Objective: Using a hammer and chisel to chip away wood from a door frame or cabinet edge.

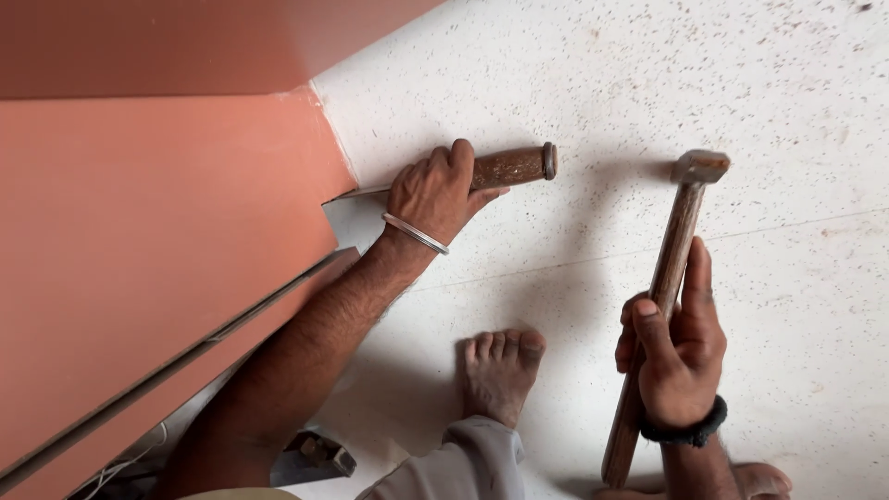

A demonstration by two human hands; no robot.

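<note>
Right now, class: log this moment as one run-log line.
left hand: grips wooden-handled chisel, blade at panel corner | right hand: holds hammer raised, apart from chisel | floor: speckled white

A room under carpentry fit-out: speckled terrazzo floor point(648, 83), terracotta laminate panels point(157, 231), wooden-handled hammer point(662, 287).

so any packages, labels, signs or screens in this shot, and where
None in view: no package, label, sign or screen.
What shows instead: the left hand holds a wooden-handled chisel at the edge of a reddish-brown panel.
The right hand holds a wooden-handled hammer over the speckled white floor.
</note>
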